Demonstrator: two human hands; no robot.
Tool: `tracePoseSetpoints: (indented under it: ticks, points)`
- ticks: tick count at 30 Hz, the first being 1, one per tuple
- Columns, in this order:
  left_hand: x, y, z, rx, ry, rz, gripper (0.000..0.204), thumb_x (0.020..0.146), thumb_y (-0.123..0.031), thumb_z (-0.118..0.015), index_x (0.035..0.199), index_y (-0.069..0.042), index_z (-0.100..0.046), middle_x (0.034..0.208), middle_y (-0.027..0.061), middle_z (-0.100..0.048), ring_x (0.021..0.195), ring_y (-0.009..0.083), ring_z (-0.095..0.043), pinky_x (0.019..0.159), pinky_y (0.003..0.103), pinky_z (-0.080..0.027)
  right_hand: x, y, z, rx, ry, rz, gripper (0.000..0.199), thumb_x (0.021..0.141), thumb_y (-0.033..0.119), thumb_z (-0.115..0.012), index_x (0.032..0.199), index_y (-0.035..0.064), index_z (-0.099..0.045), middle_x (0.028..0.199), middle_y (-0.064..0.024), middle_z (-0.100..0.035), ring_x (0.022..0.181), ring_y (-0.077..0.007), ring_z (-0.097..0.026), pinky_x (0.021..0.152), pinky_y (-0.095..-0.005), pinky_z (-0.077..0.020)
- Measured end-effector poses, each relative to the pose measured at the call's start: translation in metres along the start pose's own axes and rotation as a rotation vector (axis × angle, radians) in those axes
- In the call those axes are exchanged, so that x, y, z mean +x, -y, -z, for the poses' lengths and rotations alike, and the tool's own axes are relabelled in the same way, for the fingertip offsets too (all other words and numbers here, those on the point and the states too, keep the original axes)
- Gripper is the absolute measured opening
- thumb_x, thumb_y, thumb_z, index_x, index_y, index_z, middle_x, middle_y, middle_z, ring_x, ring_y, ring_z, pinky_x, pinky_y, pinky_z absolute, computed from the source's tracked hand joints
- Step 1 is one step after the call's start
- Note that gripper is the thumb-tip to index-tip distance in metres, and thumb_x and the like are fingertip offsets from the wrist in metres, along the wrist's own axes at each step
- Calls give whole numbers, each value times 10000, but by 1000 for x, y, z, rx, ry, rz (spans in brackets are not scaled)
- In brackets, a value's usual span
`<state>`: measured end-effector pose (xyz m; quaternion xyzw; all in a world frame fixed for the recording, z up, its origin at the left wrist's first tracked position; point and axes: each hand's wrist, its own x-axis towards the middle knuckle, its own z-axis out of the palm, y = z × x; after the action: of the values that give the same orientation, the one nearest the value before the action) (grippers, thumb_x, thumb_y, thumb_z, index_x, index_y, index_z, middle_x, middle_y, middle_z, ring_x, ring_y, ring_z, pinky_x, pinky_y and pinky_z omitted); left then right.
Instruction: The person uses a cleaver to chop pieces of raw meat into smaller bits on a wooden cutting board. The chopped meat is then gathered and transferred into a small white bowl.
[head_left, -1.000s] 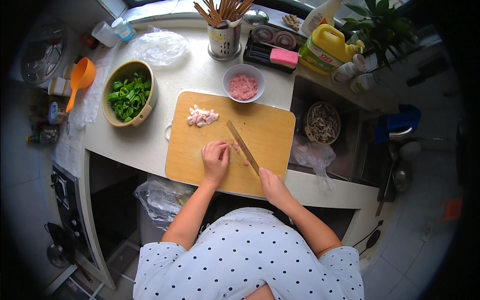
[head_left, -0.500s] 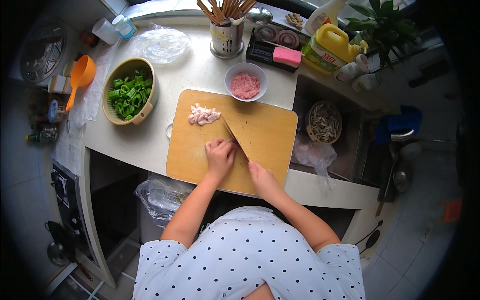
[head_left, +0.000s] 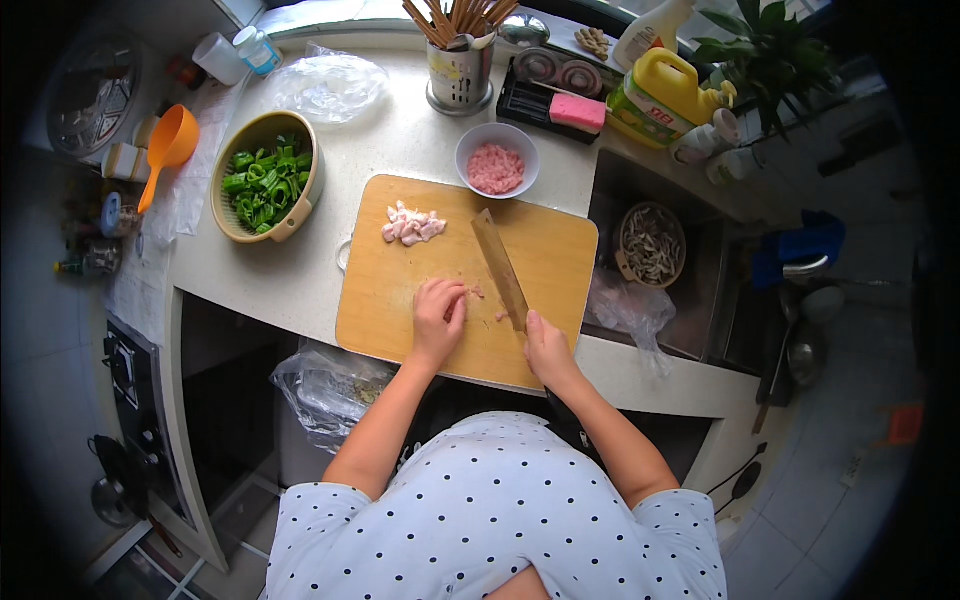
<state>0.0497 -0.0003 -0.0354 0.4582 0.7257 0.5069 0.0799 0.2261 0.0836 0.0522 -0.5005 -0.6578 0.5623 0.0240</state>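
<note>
My right hand (head_left: 549, 350) grips the handle of a cleaver (head_left: 499, 268), its blade pointing away from me and tilted over the right part of a wooden cutting board (head_left: 380, 300). Left of the blade, my left hand (head_left: 438, 315) rests on the board with its fingers curled over raw meat, mostly hidden beneath them. Small meat bits (head_left: 476, 292) show at the fingertips, and another shred (head_left: 502, 316) lies beside the blade. A little heap of pale, fatty meat pieces (head_left: 413, 224) sits at the board's far left. Just beyond the far edge stands a white bowl (head_left: 463, 172) of pink minced meat (head_left: 495, 169).
A beige colander (head_left: 304, 208) of cut green peppers stands on the left, near an orange ladle (head_left: 172, 140). Behind are a chopstick holder (head_left: 460, 75), a pink sponge (head_left: 577, 112) and a yellow jug (head_left: 660, 95). The sink (head_left: 700, 300) on the right holds a basket (head_left: 628, 265) of grey strips.
The cleaver has moved right, away from my left hand, and its blade now lies more flatly turned. Small meat bits now show between hand and blade. My left hand stays nearly in place.
</note>
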Motion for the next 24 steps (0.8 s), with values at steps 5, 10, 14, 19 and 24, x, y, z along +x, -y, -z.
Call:
tracePoseSetpoints:
  ticks: [5,10,14,19,24]
  points:
    - [-7,-35,7,230,121,-163,172,707,-115,-754,855,-104,-665,963,33,-647,963,243,-549,949,407,-333,-5,-15,2,54,-48,-15,478,1032,378,-330,884,-5,-575,606,-172,-500,591,-307,-556,603,-433,-436]
    - [-14,-36,-20,323,206,-187,155,721,-144,-755,861,-124,-693,936,3,-647,965,214,-547,879,406,-322,-9,-9,6,56,-35,-8,461,1029,357,-357,868,-34,-541,666,-218,-523,640,-365,-552,630,-437,-444]
    - [-3,-35,-13,384,73,-127,132,735,-150,-745,854,-130,-691,936,-5,-649,970,206,-549,881,412,-314,-23,-10,16,-7,-47,55,440,1027,333,-368,896,-46,-550,750,-265,-559,721,-426,-563,666,-438,-450]
    - [0,-37,5,384,78,-98,138,728,-140,-742,854,-128,-688,956,-12,-652,986,207,-548,897,411,-306,-49,3,21,-89,41,47,418,1025,312,-374,934,-49,-565,807,-294,-583,780,-469,-569,688,-458,-455]
    - [-3,-36,0,364,112,-148,143,722,-122,-736,855,-119,-683,955,-24,-641,991,202,-539,907,429,-299,-57,-5,16,-106,59,47,413,1025,316,-377,951,-41,-572,813,-298,-594,799,-487,-573,696,-490,-457]
